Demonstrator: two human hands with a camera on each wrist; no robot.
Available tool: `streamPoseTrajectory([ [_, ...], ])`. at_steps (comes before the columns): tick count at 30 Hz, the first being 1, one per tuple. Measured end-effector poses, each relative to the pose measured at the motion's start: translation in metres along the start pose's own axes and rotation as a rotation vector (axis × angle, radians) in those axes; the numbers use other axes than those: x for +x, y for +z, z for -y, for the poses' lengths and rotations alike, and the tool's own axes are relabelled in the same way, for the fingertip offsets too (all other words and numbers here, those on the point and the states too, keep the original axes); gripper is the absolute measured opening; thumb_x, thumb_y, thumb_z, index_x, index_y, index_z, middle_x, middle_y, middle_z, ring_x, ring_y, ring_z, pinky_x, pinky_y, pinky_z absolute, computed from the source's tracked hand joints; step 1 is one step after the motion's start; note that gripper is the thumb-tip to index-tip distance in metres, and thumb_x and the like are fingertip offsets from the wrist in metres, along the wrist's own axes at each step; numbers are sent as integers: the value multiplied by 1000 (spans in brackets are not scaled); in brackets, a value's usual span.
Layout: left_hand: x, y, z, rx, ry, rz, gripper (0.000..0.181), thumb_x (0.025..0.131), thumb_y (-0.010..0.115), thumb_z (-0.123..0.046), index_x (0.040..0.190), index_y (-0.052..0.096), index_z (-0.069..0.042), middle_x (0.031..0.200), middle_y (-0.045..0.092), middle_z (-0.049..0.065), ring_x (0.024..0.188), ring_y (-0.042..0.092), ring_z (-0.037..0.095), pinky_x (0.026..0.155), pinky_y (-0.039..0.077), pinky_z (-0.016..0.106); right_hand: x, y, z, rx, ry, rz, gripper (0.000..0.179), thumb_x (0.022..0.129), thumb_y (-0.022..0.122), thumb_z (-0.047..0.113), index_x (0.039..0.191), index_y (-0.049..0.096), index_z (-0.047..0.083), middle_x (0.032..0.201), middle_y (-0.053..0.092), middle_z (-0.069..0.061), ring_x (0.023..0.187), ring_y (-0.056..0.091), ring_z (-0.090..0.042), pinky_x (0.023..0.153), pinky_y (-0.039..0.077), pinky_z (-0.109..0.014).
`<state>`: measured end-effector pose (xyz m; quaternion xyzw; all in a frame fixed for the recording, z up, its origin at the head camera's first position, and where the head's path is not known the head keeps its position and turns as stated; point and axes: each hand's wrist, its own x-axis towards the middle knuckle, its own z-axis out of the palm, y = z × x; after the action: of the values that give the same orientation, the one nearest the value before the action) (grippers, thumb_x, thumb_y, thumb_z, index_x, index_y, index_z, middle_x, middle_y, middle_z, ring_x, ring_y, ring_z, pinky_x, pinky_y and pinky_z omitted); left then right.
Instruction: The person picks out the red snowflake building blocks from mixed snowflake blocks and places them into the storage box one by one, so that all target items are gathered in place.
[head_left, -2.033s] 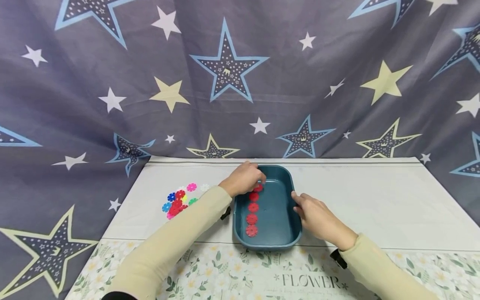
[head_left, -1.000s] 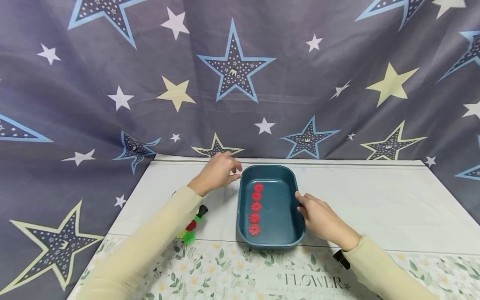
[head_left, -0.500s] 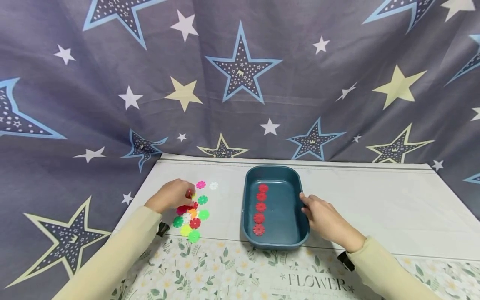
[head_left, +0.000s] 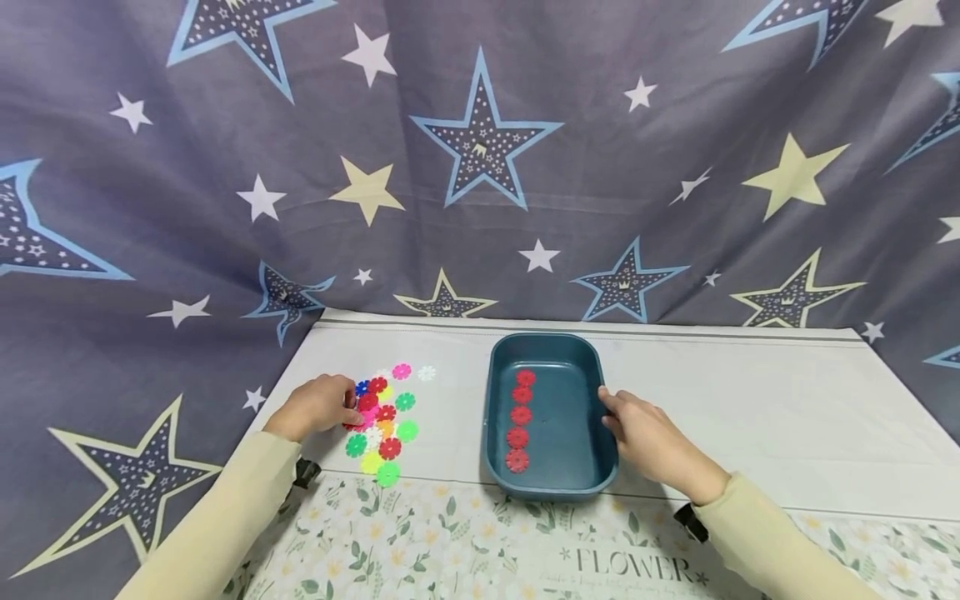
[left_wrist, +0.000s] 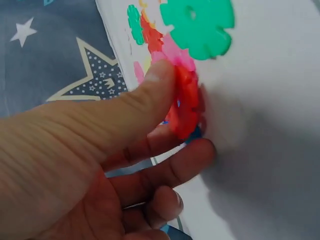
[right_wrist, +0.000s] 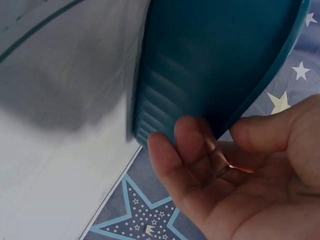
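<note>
My left hand (head_left: 318, 404) is at the left side of a loose pile of flower-shaped plastic discs. Its thumb and index finger pinch a red notched disc (left_wrist: 187, 107) by the edge, close over the tabletop, while the other fingers curl loosely below. My right hand (head_left: 656, 437) grips the right rim of a dark teal rectangular tray (head_left: 551, 490); the thumb lies over the rim and the fingers (right_wrist: 172, 162) press the ribbed outer wall. Inside the tray, a column of red discs (head_left: 521, 415) runs along the left side.
Discs in green (head_left: 387, 474), pink (head_left: 402, 372), white (head_left: 427, 373), yellow, blue, orange and red lie partly overlapping on the white tabletop (head_left: 720, 392). A floral printed strip (head_left: 450, 542) covers the front. Behind hangs a grey star-patterned curtain (head_left: 675, 108).
My left hand has left the upper end of the red column in the tray, moved left to the pile, and now pinches a red disc there. The right hand keeps its grip on the tray.
</note>
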<state>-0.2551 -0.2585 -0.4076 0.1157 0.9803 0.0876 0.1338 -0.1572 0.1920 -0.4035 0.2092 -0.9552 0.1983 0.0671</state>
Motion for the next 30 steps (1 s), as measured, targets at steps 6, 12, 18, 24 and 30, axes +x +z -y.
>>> streamPoseTrajectory([
  [6, 0, 4, 3, -31, 76, -73, 25, 81, 75, -17, 71, 53, -11, 64, 47, 1, 59, 43, 18, 54, 35, 31, 1, 1, 0, -12, -5, -2, 39, 92, 58, 1, 127, 50, -13, 71, 44, 0, 56, 35, -11, 52, 34, -26],
  [12, 1, 3, -9, -54, 222, -184, 22, 81, 72, -4, 70, 55, -12, 64, 49, -2, 58, 44, 15, 58, 38, 31, 1, 1, 0, -11, 13, 12, 40, 92, 58, 1, 128, 50, -13, 71, 44, 0, 56, 35, -12, 52, 34, -26],
  [18, 0, -3, -42, -72, 298, -311, 21, 81, 76, -11, 70, 58, -15, 63, 52, -6, 59, 46, 13, 58, 39, 32, 0, 0, 0, -6, 23, 19, 40, 92, 57, 1, 129, 49, -12, 71, 44, 0, 56, 35, -12, 51, 33, -26],
  [24, -1, -11, -84, -132, 480, -412, 16, 78, 77, -17, 71, 63, -20, 69, 58, -13, 66, 50, 7, 62, 42, 29, 0, 0, 0, -4, 28, 17, 40, 92, 57, 1, 129, 49, -12, 71, 44, 0, 56, 35, -12, 51, 33, -26],
  [30, 3, -13, -123, -184, 689, -479, 13, 74, 79, -16, 73, 66, -18, 69, 60, -13, 64, 51, 3, 58, 42, 25, 0, -1, 1, -5, 30, 17, 40, 93, 57, 1, 129, 49, -12, 71, 44, 0, 55, 35, -12, 51, 33, -26],
])
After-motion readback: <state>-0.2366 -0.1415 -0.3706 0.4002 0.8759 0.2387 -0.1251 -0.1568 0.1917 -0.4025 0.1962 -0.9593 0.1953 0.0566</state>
